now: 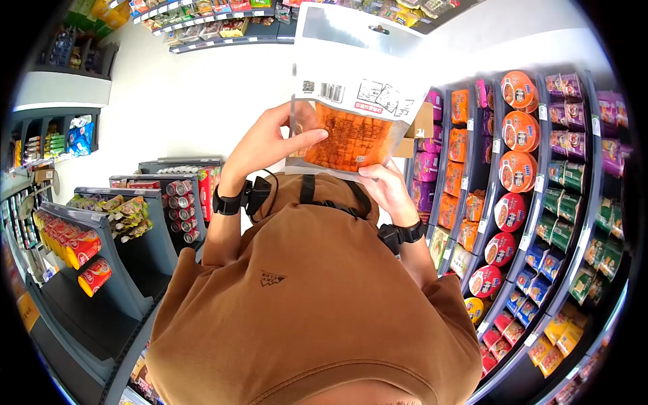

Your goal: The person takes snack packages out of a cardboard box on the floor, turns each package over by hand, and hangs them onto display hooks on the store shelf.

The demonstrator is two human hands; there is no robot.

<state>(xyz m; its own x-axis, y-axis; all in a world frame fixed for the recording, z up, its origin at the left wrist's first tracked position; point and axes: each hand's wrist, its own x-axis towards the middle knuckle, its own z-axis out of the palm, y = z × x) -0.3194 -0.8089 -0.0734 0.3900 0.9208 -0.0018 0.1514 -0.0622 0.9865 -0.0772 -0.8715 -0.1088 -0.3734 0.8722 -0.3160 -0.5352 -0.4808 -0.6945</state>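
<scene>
A large clear and white snack bag (354,128) with orange-brown food in its lower part is held up in front of my body, its printed label and barcode facing me. My left hand (273,142) grips the bag's left edge, with the thumb lying across the front. My right hand (388,185) pinches the bottom right corner. The fingers behind the bag are partly hidden. Both wrists wear black bands.
On the right, shelves (493,169) hold bowl noodles (518,171) and colourful packets. At the left stand grey shelves (135,256) with red and yellow packs (94,277) and cans (180,201). More snack shelves (223,39) line the far wall. A cardboard box (422,121) is behind the bag.
</scene>
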